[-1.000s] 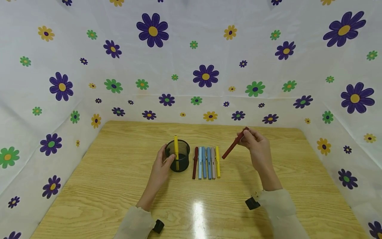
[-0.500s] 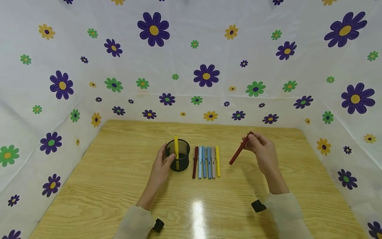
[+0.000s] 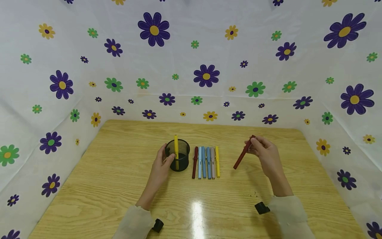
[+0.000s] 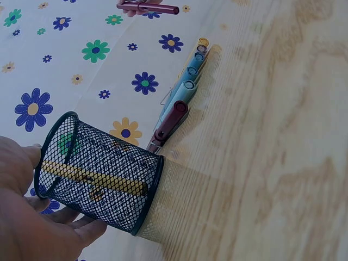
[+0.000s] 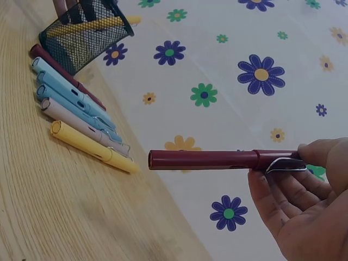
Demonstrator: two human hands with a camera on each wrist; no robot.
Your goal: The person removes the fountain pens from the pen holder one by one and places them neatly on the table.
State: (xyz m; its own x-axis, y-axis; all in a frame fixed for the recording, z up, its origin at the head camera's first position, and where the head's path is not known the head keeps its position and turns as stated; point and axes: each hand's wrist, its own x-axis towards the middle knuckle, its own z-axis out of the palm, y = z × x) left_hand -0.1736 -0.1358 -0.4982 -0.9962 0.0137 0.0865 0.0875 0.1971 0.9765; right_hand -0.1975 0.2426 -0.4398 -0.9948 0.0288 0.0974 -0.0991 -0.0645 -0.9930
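Note:
My left hand point(image 3: 159, 167) holds the side of a black mesh pen cup point(image 3: 183, 164), its thumb at the rim and its fingers curved round the wall. One yellow pen point(image 3: 176, 144) stands inside the cup. Above the table at the right, my right hand point(image 3: 267, 157) pinches a dark red pen point(image 5: 206, 160) near its clip end; the pen's other end slants down to the left. Between the hands lies a row of pens: a dark red pen point(image 3: 195, 162), a light blue pen point(image 3: 200, 162), two blue pens point(image 3: 209, 162), a greyish-pink pen point(image 3: 213, 162) and a yellow pen point(image 3: 218, 162).
The pens and cup are on a wooden table point(image 3: 119, 199). A white cloth point(image 3: 179, 49) printed with flowers stands round its back and sides. Black wrist cameras point(image 3: 262, 208) sit near both sleeves.
My right hand has drawn back to the right and nearer the front with the dark red pen, away from the row. My left hand and the pen cup stay put.

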